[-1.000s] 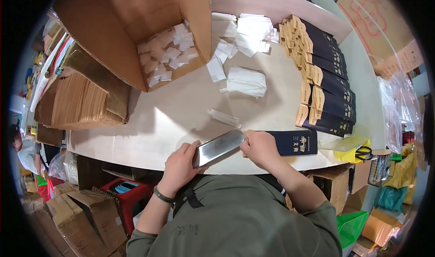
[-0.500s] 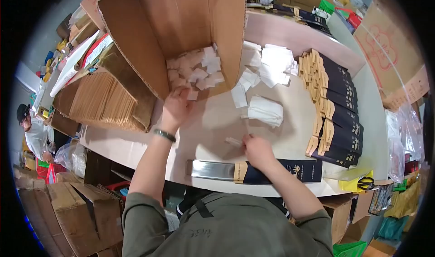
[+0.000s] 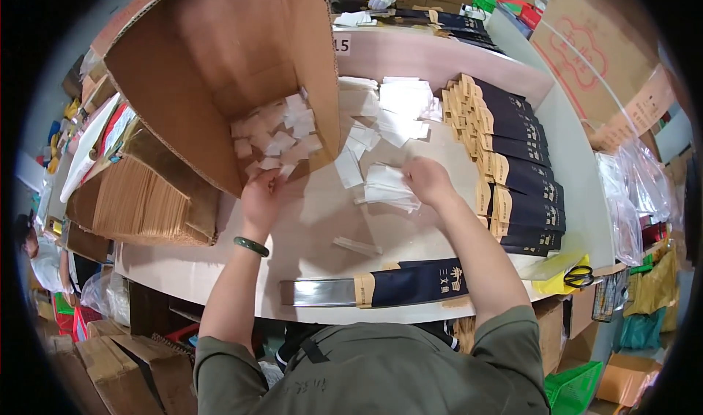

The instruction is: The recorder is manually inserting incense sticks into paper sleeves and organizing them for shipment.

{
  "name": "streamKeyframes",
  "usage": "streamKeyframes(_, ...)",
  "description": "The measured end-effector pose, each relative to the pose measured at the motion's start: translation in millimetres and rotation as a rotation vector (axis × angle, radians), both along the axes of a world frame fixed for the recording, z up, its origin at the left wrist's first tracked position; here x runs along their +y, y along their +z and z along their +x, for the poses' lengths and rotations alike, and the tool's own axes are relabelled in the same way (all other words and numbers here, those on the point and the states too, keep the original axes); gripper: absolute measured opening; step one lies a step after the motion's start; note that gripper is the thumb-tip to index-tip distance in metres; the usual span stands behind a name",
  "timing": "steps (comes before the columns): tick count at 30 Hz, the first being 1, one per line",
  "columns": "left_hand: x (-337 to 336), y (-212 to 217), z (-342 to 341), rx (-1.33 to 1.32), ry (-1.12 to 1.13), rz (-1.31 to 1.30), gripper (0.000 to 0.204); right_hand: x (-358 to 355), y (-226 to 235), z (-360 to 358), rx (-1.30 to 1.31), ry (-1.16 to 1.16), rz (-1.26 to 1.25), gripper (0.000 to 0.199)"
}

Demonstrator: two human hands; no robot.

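Observation:
My left hand (image 3: 261, 195) reaches to the lower edge of a tall open cardboard box (image 3: 168, 71) lying with its opening toward me. Its fingers are bent together beside small white square pieces (image 3: 282, 133) inside; whatever they pinch is too small to make out. At mid-table, my right hand (image 3: 430, 181) has its fingers closed at the right edge of a stack of white slips (image 3: 386, 188). A thin whitish strip (image 3: 357, 246) lies nearer me. Along the front edge rests a dark-blue pouch (image 3: 417, 283) with a tan band and a silver end (image 3: 320, 293).
More white slips (image 3: 406, 100) lie behind the stack. Overlapping dark pouches (image 3: 516, 159) with tan ends line the right side. Scissors (image 3: 578, 276) sit on something yellow at the right corner. Brown cardboard sheets (image 3: 139, 203) fill a carton at left. A gloved co-worker's hand (image 3: 382, 0) shows beyond the partition.
My right hand has moved up and away from near the thin strip to the stack of white slips. The left stays at the box opening. The whole view has shifted slightly.

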State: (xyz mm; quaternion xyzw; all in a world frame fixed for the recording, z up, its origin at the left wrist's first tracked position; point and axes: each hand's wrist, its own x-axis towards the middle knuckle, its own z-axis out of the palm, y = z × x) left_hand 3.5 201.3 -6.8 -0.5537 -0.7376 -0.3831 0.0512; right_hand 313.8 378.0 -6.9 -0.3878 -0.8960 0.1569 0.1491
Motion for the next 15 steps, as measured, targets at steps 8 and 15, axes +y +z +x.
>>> streamKeyframes(8,-94.8,29.6,53.5,-0.241,-0.241,-0.355,0.015,8.4,-11.5,5.9,-0.174,-0.029,0.077,0.016)
streamKeyframes(15,-147.9,16.7,105.7,0.033,-0.210,-0.337,0.027,-67.4,31.7,-25.5,0.322,-0.141,-0.330,0.017)
